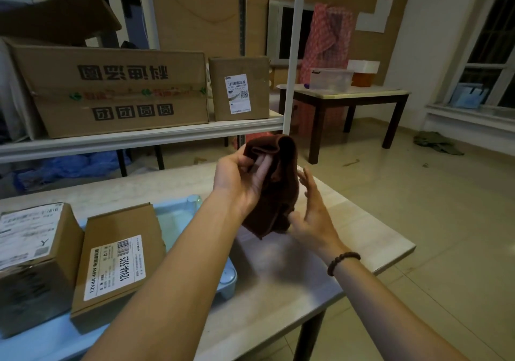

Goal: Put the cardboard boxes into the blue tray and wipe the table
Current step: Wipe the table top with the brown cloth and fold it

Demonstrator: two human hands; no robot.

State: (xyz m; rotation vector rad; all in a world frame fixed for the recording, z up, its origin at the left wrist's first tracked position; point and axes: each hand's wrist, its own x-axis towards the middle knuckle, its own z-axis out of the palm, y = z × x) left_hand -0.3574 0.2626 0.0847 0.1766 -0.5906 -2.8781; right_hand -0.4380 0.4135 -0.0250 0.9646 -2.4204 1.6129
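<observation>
2 cardboard boxes sit in 1 blue tray [230,278] at the near left of the table [278,282]: a flat box [119,266] with a white label reading 12V4A, tilted against a taller box [33,266] whose top carries a shipping label. The tray's right rim shows pale blue beside the left forearm. Above the table's middle, 2 hands work 1 dark brown cloth [274,190], bunched and folded, hanging clear of the surface. The left hand [239,176] is curled around its upper fold, fingers pinching the fabric. The right hand [312,213], with a beaded bracelet [343,262] at the wrist, is spread open, its palm and thumb touching the cloth's lower side. The tabletop right of the tray is bare out to its right edge, with open floor beyond. Farther back, 2 larger boxes stand on a shelf [139,137], and 1 dark-legged table [348,95] holds containers.
</observation>
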